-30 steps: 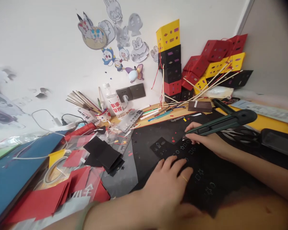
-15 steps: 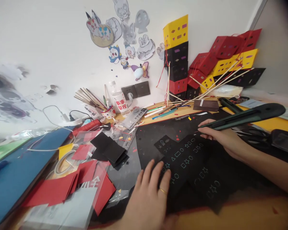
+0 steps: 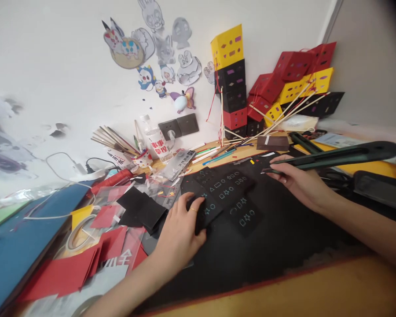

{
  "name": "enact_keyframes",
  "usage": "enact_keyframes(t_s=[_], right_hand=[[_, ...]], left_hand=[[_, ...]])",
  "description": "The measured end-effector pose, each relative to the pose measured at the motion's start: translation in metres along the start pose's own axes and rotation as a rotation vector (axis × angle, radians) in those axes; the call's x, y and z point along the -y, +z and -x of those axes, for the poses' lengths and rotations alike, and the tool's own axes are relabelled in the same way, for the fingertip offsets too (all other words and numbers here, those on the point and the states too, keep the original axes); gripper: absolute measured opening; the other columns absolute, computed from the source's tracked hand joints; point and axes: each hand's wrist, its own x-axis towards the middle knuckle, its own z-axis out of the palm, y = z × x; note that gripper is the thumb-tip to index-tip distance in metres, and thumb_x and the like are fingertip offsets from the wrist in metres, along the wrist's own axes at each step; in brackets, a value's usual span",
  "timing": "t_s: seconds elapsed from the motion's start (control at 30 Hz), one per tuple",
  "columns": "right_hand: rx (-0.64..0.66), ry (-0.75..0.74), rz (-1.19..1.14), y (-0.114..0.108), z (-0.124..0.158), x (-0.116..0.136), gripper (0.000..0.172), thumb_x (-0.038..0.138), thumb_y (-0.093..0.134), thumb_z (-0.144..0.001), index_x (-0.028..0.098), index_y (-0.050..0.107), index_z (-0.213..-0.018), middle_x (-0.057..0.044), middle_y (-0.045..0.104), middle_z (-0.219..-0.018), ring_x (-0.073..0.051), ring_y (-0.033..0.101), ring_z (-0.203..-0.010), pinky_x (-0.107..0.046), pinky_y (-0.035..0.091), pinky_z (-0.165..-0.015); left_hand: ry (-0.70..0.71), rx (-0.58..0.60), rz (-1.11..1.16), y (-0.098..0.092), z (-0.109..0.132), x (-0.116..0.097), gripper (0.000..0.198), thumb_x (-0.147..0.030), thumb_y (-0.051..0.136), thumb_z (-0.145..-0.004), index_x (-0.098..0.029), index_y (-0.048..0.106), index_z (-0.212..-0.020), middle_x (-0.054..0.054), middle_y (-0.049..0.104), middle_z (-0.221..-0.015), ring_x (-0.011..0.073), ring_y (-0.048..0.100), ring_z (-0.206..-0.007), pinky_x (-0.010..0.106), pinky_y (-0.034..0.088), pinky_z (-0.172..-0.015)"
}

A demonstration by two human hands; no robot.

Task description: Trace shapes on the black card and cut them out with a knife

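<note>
Black paper (image 3: 247, 215) with rows of small outlined shapes, such as stars, squares and circles, lies on a black mat (image 3: 284, 246). My left hand (image 3: 185, 224) rests on the left edge of this paper, fingers bent and apart, thumb toward me. In my right hand (image 3: 288, 176) is a dark green craft knife (image 3: 343, 157), pinched near its front end. Its blade points left, just above the mat and to the right of the paper. The knife's long body reaches back over my wrist to the right.
Folded black paper (image 3: 143, 209), red paper (image 3: 59, 273) and a tape roll (image 3: 81, 233) lie left. Pens (image 3: 219, 156), a bottle (image 3: 156, 141) and a brush cup (image 3: 141, 159) stand or lie behind. Patterned box towers (image 3: 231, 83) lean by the wall; scissors and a phone (image 3: 381, 191) are right.
The patterned paper has moved left and away from me over the mat, with my left hand now turned at its left side. My right hand still holds the knife. The view has shifted slightly.
</note>
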Motion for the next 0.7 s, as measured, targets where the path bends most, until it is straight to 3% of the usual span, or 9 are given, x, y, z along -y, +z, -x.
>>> enact_keyframes(t_s=[0.07,0.17,0.27,0.37,0.53,0.7], right_hand=[[0.017,-0.032,0.119,-0.002,0.004,0.004,0.014,0.027,0.068,-0.067,0.022,0.058,-0.074,0.005,0.052,-0.063,-0.008,0.045,-0.056,-0.022,0.043,-0.053],[0.147,-0.031,0.368,0.0,0.015,0.008,0.013,0.03,0.062,-0.073,0.022,0.055,-0.079,0.005,0.049,-0.055,-0.009,0.042,-0.049,-0.021,0.032,-0.043],[0.347,-0.051,0.592,0.007,0.026,0.005,0.008,0.029,0.056,-0.077,0.022,0.052,-0.08,0.006,0.05,-0.055,-0.01,0.044,-0.05,-0.023,0.031,-0.044],[0.469,-0.064,0.698,0.014,0.03,-0.002,0.003,0.024,0.053,-0.076,0.022,0.051,-0.078,0.005,0.052,-0.059,-0.012,0.049,-0.055,-0.025,0.036,-0.05],[0.535,-0.1,0.761,0.015,0.028,-0.013,0.003,0.024,0.052,-0.077,0.022,0.05,-0.078,0.003,0.055,-0.069,-0.014,0.051,-0.063,-0.028,0.04,-0.058],[0.526,-0.175,0.809,0.014,0.029,-0.016,0.004,0.025,0.053,-0.077,0.023,0.05,-0.077,0.003,0.056,-0.073,-0.015,0.053,-0.069,-0.028,0.04,-0.062]], left_hand=[[0.03,-0.011,-0.028,-0.002,-0.008,0.004,0.054,-0.018,0.061,-0.072,-0.019,0.043,-0.123,0.013,0.034,-0.129,0.0319,0.036,-0.121,0.052,0.036,-0.098],[0.198,-0.004,-0.002,-0.002,-0.011,-0.007,0.038,-0.02,0.054,-0.082,-0.02,0.048,-0.12,0.009,0.043,-0.127,0.0266,0.037,-0.121,0.046,0.037,-0.1],[0.333,0.087,0.002,0.004,-0.008,-0.028,0.028,-0.018,0.043,-0.089,-0.021,0.053,-0.114,0.005,0.054,-0.119,0.0206,0.05,-0.108,0.037,0.045,-0.092],[0.383,0.095,-0.108,0.015,-0.003,-0.044,0.031,-0.017,0.041,-0.089,-0.018,0.053,-0.118,0.009,0.054,-0.123,0.0226,0.054,-0.105,0.037,0.05,-0.086],[0.452,0.071,-0.242,0.029,0.002,-0.046,0.032,-0.019,0.042,-0.089,-0.015,0.054,-0.118,0.013,0.056,-0.122,0.027,0.055,-0.107,0.037,0.053,-0.08],[0.475,0.041,-0.222,0.03,0.001,-0.043,0.033,-0.016,0.041,-0.089,-0.012,0.055,-0.119,0.016,0.055,-0.121,0.0299,0.049,-0.115,0.039,0.048,-0.09]])
